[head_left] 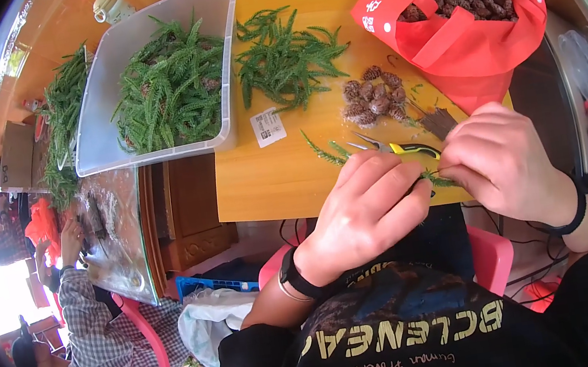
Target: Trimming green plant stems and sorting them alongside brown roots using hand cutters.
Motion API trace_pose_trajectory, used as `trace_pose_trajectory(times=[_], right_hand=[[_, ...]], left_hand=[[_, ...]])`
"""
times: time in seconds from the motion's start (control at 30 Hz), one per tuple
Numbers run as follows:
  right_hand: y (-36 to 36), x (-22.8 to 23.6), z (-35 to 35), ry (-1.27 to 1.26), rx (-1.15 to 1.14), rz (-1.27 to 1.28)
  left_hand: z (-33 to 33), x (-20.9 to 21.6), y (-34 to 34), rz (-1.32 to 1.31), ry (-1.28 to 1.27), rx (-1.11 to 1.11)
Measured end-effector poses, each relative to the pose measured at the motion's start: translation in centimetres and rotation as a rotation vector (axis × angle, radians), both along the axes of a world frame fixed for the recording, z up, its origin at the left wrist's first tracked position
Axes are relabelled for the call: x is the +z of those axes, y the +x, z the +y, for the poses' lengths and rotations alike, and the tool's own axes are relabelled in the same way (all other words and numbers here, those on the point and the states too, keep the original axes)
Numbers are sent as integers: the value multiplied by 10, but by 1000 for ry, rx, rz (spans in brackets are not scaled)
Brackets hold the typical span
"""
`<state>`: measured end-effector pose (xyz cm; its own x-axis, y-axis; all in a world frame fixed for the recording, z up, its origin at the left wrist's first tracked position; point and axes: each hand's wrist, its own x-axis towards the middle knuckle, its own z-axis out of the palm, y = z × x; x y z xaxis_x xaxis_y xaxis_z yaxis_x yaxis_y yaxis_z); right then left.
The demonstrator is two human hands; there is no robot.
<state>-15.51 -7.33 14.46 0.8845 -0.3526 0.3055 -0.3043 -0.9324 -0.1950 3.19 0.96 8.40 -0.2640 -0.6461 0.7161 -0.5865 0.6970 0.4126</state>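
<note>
My left hand [370, 206] is closed, its fingers curled round a green sprig [438, 179] that looks like artificial fir. Close by on the right, my right hand [508, 167] pinches a thin dark strand beside the sprig; its fingers hide most of it. Pliers [410, 149] with yellow and black handles lie just beyond both hands. Another green sprig [325, 150] shows past my left knuckles; whether it is held or lying there I cannot tell. A bundle of thin brown wires or stems [439, 121] rests near my right fingers. Behind the pliers sits a small heap of pine cones [376, 99].
A red bag [469, 55] full of pine cones stands at the far right. Loose green sprigs [287, 59] and a white label [268, 127] lie left of the cones. A clear plastic bin [153, 157] holds more sprigs. At far left, a person [105, 341] works at another table.
</note>
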Motion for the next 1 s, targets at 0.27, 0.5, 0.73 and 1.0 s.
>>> trace_pose_trajectory(times=[0.27, 0.5, 0.73, 1.0], right_hand=[[1, 0, -6, -220, 215, -135], [0, 0, -3, -256, 285, -162], [-2, 2, -6, 61, 5, -49], [-5, 8, -4, -50, 188, -120]], left_hand=[[-1, -9, 9, 824, 839, -381], [-4, -14, 11, 756, 885, -458], [-2, 4, -6, 38, 8, 26], [-2, -8, 5, 786, 858, -432]])
